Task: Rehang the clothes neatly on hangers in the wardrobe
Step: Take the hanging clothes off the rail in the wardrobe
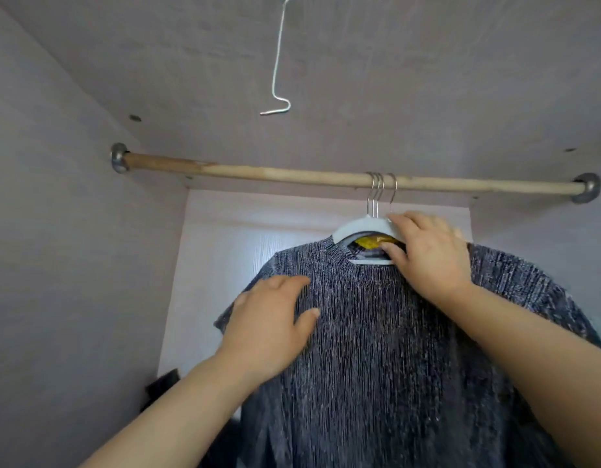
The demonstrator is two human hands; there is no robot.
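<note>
Dark-grey ribbed knit top [376, 332] looks soft and light; best held at the shoulders. Grip of right hand [427, 255] pinches white plastic hanger [355, 228]; left hand [272, 325] lies spread flat.

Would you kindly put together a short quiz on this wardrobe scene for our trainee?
1. True or false: the grey top lies folded on a shelf.
2. How many metal hooks hang on the wooden rail? A two, B three, C five.
3. Fill in: the ___ hand grips the white hanger, while the other rests flat on the top.
Key: 1 false, it hangs from the rail; 2 B; 3 right: the right hand grips, the left hand lies flat.
</note>
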